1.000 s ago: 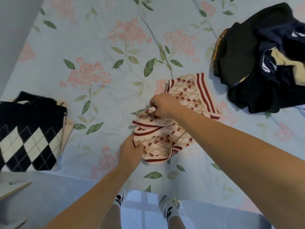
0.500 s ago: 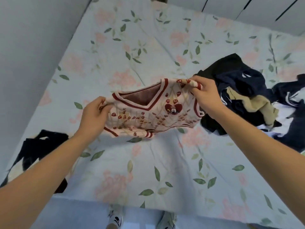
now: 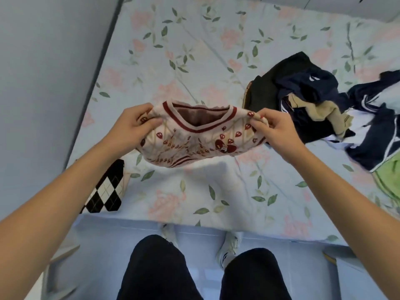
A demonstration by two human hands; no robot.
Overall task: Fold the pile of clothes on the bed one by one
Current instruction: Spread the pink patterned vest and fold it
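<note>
Clothes pile (image 3: 320, 105), dark navy, black and tan, lies heaped on the right of the floral bed (image 3: 194, 50). One cream vest (image 3: 194, 137) with red trim is held up above the sheet, V-neck facing the camera. The left hand (image 3: 134, 124) pinches one shoulder, the right hand (image 3: 275, 126) the other. A black-and-white argyle garment (image 3: 106, 191) lies folded at the bed's left edge.

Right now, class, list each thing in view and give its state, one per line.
Cream vest: unfolded, held up above the bed.
Left hand: gripping one shoulder.
Right hand: gripping the other.
Argyle garment: folded, lying flat.
Dark clothes pile: unfolded, heaped.
</note>
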